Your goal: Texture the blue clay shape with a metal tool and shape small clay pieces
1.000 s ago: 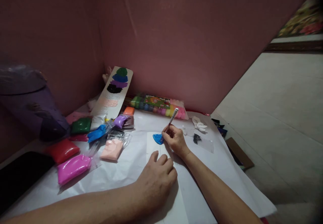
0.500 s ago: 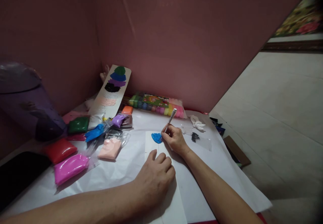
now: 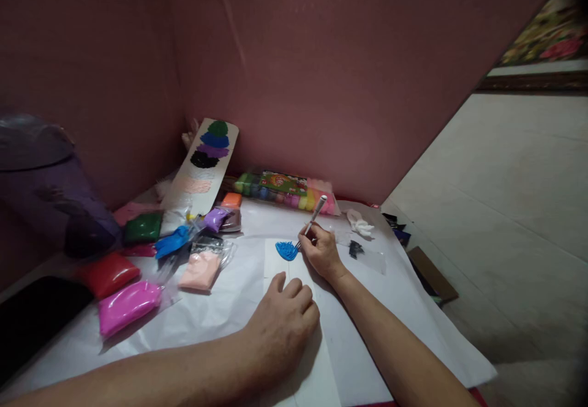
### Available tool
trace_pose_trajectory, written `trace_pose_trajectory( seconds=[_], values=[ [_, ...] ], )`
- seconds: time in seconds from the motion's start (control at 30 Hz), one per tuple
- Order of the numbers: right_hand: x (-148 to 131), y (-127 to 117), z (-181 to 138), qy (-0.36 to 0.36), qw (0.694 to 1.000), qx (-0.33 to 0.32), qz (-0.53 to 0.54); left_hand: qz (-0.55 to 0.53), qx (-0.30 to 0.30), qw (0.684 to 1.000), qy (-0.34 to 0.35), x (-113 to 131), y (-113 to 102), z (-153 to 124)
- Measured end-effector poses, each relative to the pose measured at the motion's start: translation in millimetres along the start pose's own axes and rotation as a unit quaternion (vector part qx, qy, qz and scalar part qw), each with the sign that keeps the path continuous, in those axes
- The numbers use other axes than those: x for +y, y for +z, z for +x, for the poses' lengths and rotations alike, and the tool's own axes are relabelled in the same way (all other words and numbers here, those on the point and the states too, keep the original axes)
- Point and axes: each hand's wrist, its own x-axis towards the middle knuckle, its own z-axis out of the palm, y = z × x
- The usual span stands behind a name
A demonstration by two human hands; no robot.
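My right hand (image 3: 320,251) pinches a small fork (image 3: 318,209) with a pale, striped handle. Its tines point down at the right edge of a blue clay patch (image 3: 285,250), which has a ridged, scratched surface. The patch lies near the far end of a long white card (image 3: 275,267). Resting on that card, closer to me, is my left hand (image 3: 287,318), palm down and empty, with the fingers loosely bent and the thumb apart.
Bags of clay lie on the left: pink (image 3: 130,309), red (image 3: 110,274), peach (image 3: 201,270), green (image 3: 143,227). A card with coloured clay patches (image 3: 201,165) leans behind them. A multicoloured clay pack (image 3: 285,190) sits by the wall; white clay (image 3: 359,223) lies right.
My right hand has shifted slightly right with the fork, whose tines now show at the blue patch's edge. My left hand stays where it was.
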Motion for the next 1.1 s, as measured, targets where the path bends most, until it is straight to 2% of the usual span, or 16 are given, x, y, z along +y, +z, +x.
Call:
trace_pose_trajectory(
  seconds=[0.23,0.37,0.5,0.77,0.97,1.1],
  values=[
    [-0.7,1.4,1.3,-0.004,0.997,0.075,0.006,-0.001,0.007,1.000,-0.002,-0.6,-0.1,0.3],
    [1.0,0.5,2.9,0.014,0.992,0.101,0.075,-0.010,0.000,1.000,0.003,-0.8,-0.6,0.2],
    [5.4,0.5,2.7,0.025,0.990,0.071,0.122,-0.004,0.004,1.000,-0.001,-0.9,0.2,0.7],
    [5.2,-1.5,-0.2,0.023,0.996,-0.027,0.084,-0.005,0.010,1.000,0.004,-1.9,3.1,0.1],
    [1.3,-0.7,2.2,0.029,0.995,-0.055,0.073,-0.005,0.010,1.000,0.004,-1.7,3.2,-0.1],
    [1.8,1.0,3.8,0.031,0.996,-0.049,0.068,-0.004,0.007,1.000,0.003,-1.3,3.5,-0.1]
  ],
)
